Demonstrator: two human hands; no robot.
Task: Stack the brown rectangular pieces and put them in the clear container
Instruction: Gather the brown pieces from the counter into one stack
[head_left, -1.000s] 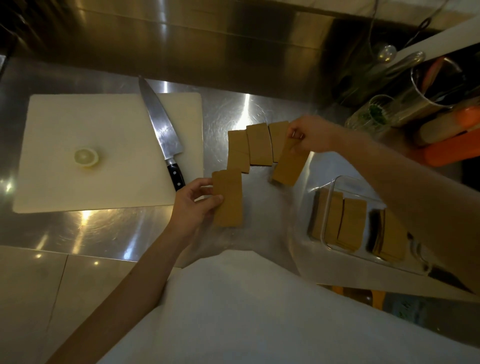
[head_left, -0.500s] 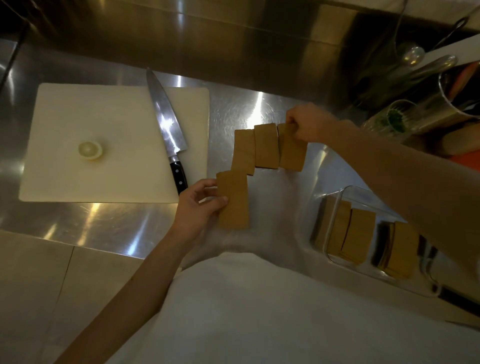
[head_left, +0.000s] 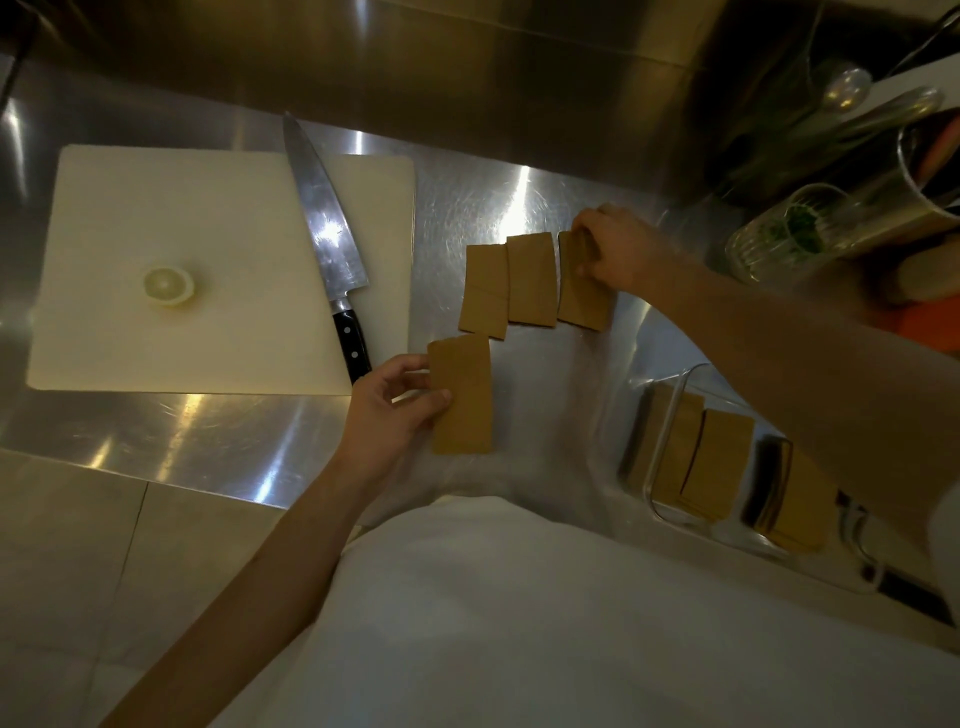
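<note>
Both hands pinch brown pieces: left hand (head_left: 387, 410) one, right hand (head_left: 621, 252) another.

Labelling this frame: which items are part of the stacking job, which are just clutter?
Job:
- brown pieces on counter
- piece in left hand
- piece under right hand
- clear container, brown pieces inside

Clutter:
- cutting board
- knife
- lemon half
- utensil holder

Your left hand (head_left: 387, 410) curls, thumb above, fingers pinching below. Your right hand (head_left: 618, 249) reaches forward, fingers bent downward, knuckles up.
</note>
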